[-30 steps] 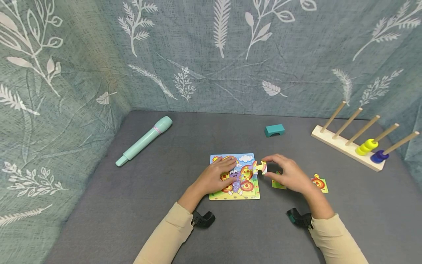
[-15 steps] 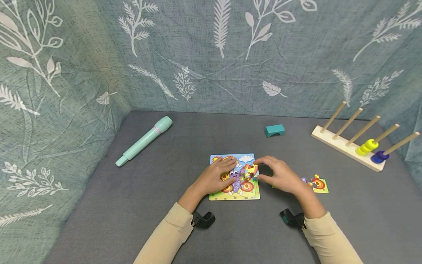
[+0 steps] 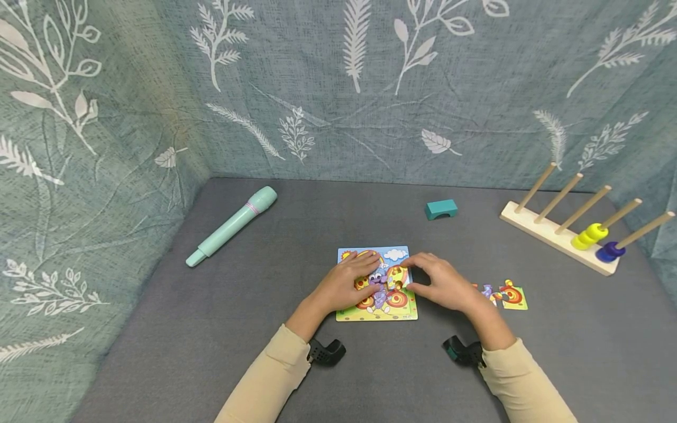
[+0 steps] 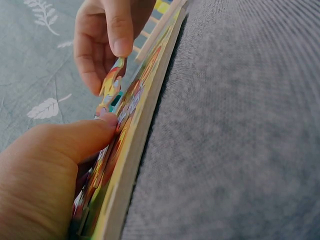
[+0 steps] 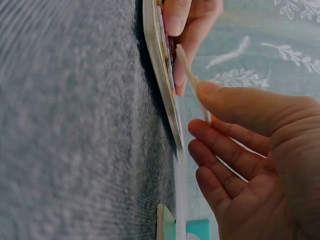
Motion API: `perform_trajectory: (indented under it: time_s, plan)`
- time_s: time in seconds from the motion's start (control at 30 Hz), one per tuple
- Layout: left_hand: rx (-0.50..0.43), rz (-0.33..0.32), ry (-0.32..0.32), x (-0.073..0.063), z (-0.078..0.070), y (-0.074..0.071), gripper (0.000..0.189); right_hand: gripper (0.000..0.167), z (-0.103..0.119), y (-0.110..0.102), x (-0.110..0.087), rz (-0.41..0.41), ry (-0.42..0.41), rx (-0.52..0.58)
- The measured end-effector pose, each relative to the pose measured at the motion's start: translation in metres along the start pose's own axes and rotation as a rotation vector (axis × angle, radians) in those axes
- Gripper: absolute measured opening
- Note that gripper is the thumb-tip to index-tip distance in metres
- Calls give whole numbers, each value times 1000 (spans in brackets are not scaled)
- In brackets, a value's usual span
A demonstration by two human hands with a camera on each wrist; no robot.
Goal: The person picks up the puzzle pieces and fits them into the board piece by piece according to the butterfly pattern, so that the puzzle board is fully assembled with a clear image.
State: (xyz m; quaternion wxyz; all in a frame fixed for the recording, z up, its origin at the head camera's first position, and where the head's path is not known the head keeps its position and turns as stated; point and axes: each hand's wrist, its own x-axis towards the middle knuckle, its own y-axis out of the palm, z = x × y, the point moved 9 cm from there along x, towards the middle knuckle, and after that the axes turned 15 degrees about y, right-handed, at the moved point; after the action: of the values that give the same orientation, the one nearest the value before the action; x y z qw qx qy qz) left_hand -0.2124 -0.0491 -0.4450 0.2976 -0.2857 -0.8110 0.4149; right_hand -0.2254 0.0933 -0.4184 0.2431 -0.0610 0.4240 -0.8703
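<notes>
A wooden jigsaw puzzle [image 3: 376, 318] with a purple cartoon figure and orange-and-yellow wing shapes lies flat on the grey table. My left hand [image 3: 348, 283] rests on its left half with the fingers spread, hiding part of the picture. Between thumb and fingers, my right hand [image 3: 439, 283] pinches a puzzle piece [image 5: 192, 80] over the puzzle's right side. In the left wrist view that puzzle piece [image 4: 111, 85] is tilted, with its near end close to the left thumb; whether it touches the puzzle I cannot tell.
Loose puzzle pieces [image 3: 514, 296] lie right of the right wrist, partly covered by it. Behind stands a teal arch block [image 3: 441, 209]. A peg stacker [image 3: 560, 236] with yellow and blue beads is at the far right. A mint-green, microphone-like stick [image 3: 231, 227] lies left.
My right hand has moved left with the puzzle piece, from the puzzle's right edge to over its right half. More loose pieces show behind the wrist. The left hand stays in place.
</notes>
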Motion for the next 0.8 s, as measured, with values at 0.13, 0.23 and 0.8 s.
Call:
perform_trajectory:
  time_s: [0.13,0.23,0.8]
  plan:
    - [-2,-3,0,0,0,0,58,37,1,2,1,4,-6,-24]
    - [-5,-6,1,0,0,0,58,37,1,3,1,4,-8,-37]
    - [-18,-4,2,-1,0,0,58,38,0,10,2,16,18,-64]
